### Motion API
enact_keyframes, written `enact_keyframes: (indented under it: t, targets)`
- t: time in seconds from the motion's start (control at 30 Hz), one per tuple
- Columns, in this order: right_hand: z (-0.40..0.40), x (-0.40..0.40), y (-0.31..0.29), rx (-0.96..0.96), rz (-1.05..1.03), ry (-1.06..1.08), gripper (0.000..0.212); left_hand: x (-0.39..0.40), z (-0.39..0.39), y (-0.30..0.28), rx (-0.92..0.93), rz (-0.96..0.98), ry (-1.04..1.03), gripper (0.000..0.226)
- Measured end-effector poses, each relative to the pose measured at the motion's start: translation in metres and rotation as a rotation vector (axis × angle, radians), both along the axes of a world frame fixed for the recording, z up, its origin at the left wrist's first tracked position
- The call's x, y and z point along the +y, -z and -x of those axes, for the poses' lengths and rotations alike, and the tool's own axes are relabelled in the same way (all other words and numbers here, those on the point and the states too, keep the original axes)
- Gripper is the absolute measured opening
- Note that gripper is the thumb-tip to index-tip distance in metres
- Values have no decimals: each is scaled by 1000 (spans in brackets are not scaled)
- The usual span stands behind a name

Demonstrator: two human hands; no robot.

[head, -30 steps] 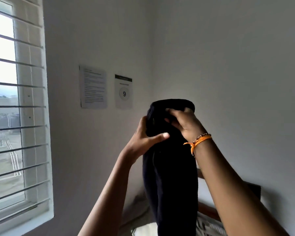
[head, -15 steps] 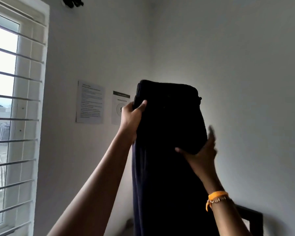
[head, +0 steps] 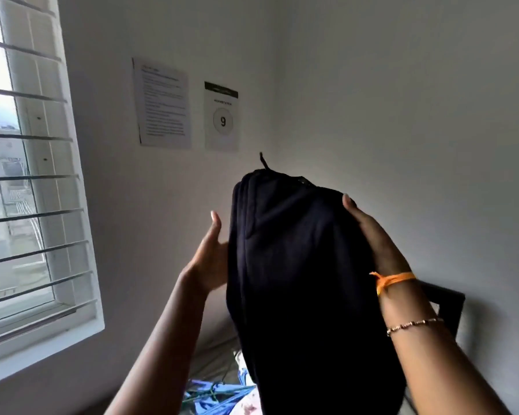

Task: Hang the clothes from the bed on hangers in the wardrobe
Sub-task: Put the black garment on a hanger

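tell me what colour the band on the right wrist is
Orange; the band is tied round the right wrist, next to the dark garment. It shows in the head view.

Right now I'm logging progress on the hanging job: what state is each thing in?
dark garment: held up in the air between both hands, not on a hanger
left hand: fingers straight, against the garment's left side
right hand: grips the garment's upper right edge
blue hangers: lying below, unused

Bedroom: barred window point(head: 27, 175), headboard point(head: 444, 298), wall notices point(head: 162, 103).
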State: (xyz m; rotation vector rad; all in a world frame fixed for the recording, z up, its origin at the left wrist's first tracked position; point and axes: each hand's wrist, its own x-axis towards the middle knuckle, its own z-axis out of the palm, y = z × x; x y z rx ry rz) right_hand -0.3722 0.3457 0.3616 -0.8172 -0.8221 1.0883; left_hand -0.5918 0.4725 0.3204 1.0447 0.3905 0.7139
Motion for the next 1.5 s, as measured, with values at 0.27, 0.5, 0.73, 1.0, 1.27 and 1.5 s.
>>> enact_keyframes:
  t: [0.27, 0.5, 0.73, 1.0, 1.27, 1.5]
  targets:
    - [-43, 42, 84, -182, 432, 152, 10, -49, -7, 102, 210, -129, -121, 7]
    - [-67, -4, 117, 0, 191, 9, 31, -31, -15, 71, 78, -233, -271, 11]
    - [-18, -19, 179, -86, 426, -24, 32, -28, -24, 60, 139, -253, -350, 9]
    - [-17, -24, 104, 16, -69, 67, 19, -12, 6, 49, 21, -441, -339, 18]
    - [-12, -5, 138, -74, 421, 267, 23, -17, 8, 111, 577, -214, -386, 21]
    - [-13, -7, 146, -92, 134, 139, 22, -28, 4, 103, 86, -191, -344, 15]
